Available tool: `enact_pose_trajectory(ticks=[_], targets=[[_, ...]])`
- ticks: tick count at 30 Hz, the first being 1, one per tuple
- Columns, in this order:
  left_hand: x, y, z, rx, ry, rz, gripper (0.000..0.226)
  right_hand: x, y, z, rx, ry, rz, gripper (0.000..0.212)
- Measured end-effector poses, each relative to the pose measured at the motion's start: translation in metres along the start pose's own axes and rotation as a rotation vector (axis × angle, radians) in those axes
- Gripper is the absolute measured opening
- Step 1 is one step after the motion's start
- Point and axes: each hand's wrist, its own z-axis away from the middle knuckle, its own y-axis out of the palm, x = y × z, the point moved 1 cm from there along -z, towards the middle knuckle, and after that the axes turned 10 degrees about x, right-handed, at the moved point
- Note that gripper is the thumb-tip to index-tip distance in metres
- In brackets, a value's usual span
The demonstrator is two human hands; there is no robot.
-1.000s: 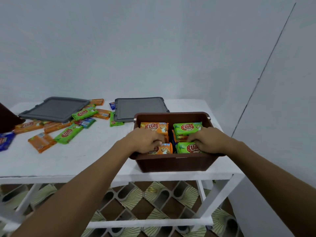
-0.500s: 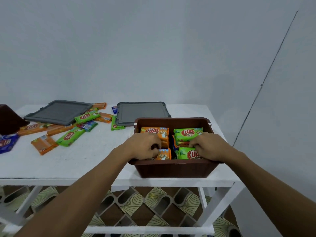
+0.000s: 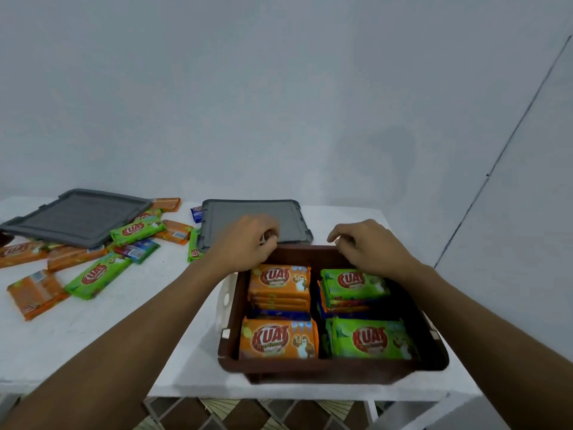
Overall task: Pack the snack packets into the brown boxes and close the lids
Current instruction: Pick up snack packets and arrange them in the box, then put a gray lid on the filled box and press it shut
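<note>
The brown box [image 3: 310, 369] stands at the table's front right, filled with stacked orange packets [image 3: 279, 338] on its left and green packets [image 3: 369, 338] on its right. Just behind it a grey lid [image 3: 248, 212] lies flat. My left hand [image 3: 248, 243] reaches past the box's far rim, and its curled fingers pinch the lid's near edge. My right hand [image 3: 369, 248] hovers over the far rim with loosely curled fingers and nothing visible in them.
A second grey lid [image 3: 74, 217] lies at the back left of the white table [image 3: 93, 336], partly over loose packets. More loose ones, among them a green packet [image 3: 96, 276] and an orange packet [image 3: 34, 293], are scattered left. Walls stand behind and to the right.
Both hands left the packets at the box's near side and moved forward past its far rim. The left hand took hold of the grey lid's edge. The camera tilted down.
</note>
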Motion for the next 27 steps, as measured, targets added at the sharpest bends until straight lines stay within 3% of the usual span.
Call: enact_pose_trajectory(ticks=[3,6,10,13,15,20,27], targets=[[0.033,-0.005,-0.019,-0.083,-0.133,0.083,0.006,-0.006,0.004,-0.046,-0.011,0.060,-0.103,0.021],[0.080,-0.004,-0.034,-0.002,-0.331,0.105,0.013,-0.014,0.017,-0.090,0.224,0.131,-0.148,0.021],[0.134,-0.002,-0.041,0.117,-0.677,0.090,0.049,-0.017,0.040,-0.139,0.565,0.307,-0.242,0.055],[0.164,0.004,-0.041,0.203,-0.794,0.144,0.063,-0.013,0.054,-0.167,0.614,0.396,-0.375,0.069],[0.175,0.006,-0.041,0.195,-0.844,0.217,0.056,-0.012,0.061,-0.182,0.621,0.464,-0.488,0.069],[0.187,0.004,-0.043,0.033,-0.875,0.574,0.060,-0.011,0.059,-0.196,0.505,0.585,-0.690,0.070],[0.164,-0.015,-0.044,-0.474,-0.773,1.212,0.063,-0.024,0.012,-0.171,-0.019,0.493,-1.079,0.066]])
